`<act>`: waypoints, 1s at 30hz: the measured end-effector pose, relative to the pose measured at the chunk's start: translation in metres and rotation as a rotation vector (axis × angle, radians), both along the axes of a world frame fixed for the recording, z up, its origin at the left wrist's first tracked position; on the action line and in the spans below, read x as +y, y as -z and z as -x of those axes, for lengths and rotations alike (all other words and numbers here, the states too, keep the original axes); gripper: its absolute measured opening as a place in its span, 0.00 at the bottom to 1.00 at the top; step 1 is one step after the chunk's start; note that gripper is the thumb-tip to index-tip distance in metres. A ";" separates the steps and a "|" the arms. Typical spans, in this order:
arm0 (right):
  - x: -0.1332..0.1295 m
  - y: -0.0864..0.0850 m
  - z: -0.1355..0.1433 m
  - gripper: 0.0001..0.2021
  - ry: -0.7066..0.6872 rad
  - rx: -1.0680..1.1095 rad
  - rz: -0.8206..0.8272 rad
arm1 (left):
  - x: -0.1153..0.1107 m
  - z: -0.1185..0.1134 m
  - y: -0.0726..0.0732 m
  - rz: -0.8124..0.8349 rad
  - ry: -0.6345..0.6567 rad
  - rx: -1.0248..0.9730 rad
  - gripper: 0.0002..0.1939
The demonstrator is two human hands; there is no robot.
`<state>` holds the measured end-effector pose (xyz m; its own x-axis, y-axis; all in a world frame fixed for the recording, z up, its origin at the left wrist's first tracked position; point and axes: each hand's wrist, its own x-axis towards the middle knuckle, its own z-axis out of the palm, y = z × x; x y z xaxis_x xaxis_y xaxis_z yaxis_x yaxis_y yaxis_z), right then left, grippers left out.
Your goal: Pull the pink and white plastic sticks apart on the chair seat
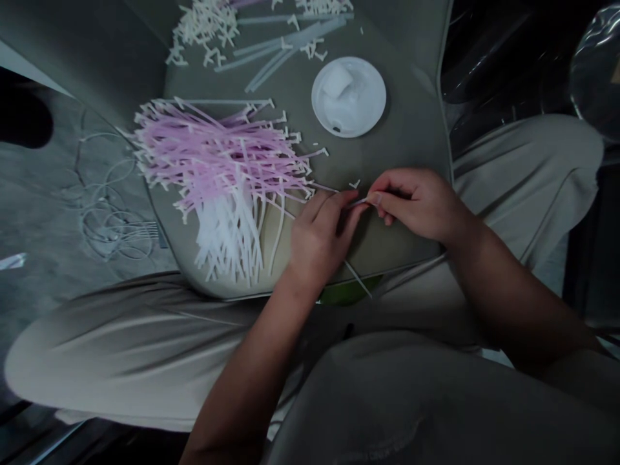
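Near the seat's front edge, my left hand [317, 236] is closed round a thin pale tube [359, 203]. The fingertips of my right hand [421, 203] pinch that tube's right end; whether a small fitting sits in them is hidden. A small white L-shaped connector [355, 185] lies just beyond my hands. Another thin white tube [358, 280] slants out from under my left hand over the edge. Left of my hands is a heap of pink tubes [217, 152] with white connectors on their ends, overlapping a bundle of white tubes [227, 236].
A white dish [365, 119] holding a white block [338, 81] sits on the grey chair seat [411, 142]. Farther back are loose white connectors [208, 26] and longer translucent tubes [290, 45]. Tangled thin cords [109, 219] lie on the floor at left.
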<state>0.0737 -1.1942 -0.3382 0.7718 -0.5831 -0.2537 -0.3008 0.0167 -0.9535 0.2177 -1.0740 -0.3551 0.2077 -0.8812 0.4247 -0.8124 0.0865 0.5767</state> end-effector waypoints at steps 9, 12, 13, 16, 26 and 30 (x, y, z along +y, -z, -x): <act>0.002 0.003 -0.001 0.06 -0.009 0.010 0.026 | 0.002 -0.001 0.006 0.033 0.029 -0.008 0.03; 0.003 0.004 0.000 0.06 -0.010 0.009 0.015 | 0.002 -0.001 0.007 0.046 0.029 -0.034 0.03; 0.003 0.005 0.000 0.06 -0.014 0.007 0.016 | 0.002 -0.001 0.007 0.047 0.030 -0.039 0.03; 0.002 0.007 0.001 0.06 -0.027 -0.002 0.033 | 0.002 0.000 0.004 0.027 0.048 -0.071 0.04; 0.003 0.007 0.002 0.07 -0.055 -0.020 0.110 | 0.000 -0.006 -0.006 -0.083 0.131 -0.109 0.07; 0.005 -0.001 0.002 0.10 -0.069 -0.025 0.184 | 0.003 -0.008 -0.011 -0.072 0.107 -0.038 0.07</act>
<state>0.0716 -1.1893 -0.3370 0.8161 -0.5636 -0.1276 -0.2711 -0.1783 -0.9459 0.2255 -1.0713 -0.3443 0.0962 -0.9259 0.3653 -0.8219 0.1332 0.5539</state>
